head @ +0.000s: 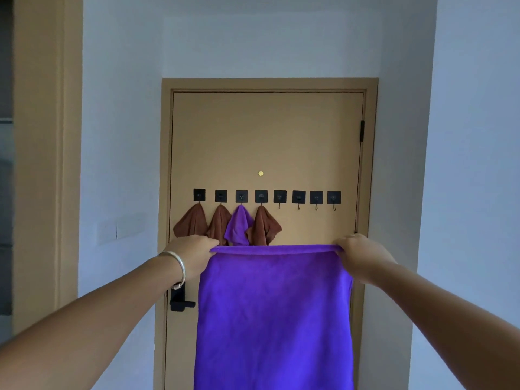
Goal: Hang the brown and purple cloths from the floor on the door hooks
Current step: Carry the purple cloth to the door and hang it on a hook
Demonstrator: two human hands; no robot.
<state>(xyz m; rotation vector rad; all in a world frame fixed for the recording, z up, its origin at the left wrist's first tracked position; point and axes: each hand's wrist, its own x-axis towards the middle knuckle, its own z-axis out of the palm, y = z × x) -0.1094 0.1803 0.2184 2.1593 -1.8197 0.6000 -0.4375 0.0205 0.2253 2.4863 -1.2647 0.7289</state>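
Head view: both hands' fingers pinch the purple cloth (pixel 274 319), which hides the lower door (pixel 267 142).

Carrier: tan door (pixel 267 142), closed in a matching frame, set in pale wall. A row of eight black square hooks (pixel 266 196) runs across the door at one level, just below a small brass peephole (pixel 260 173). Counting from the left: hook one carries a brown cloth (pixel 191 222); hook two a second brown cloth (pixel 220 224); hook three a small purple cloth (pixel 239 225); hook four a third brown cloth (pixel 264 226). The four hung cloths bunch at the hook and drape down, neighbours touching or overlapping at their edges. The four right-hand hooks (pixel 307 197) are bare, wire ends showing. Black lever handle (pixel 180 299) at the door's left edge.
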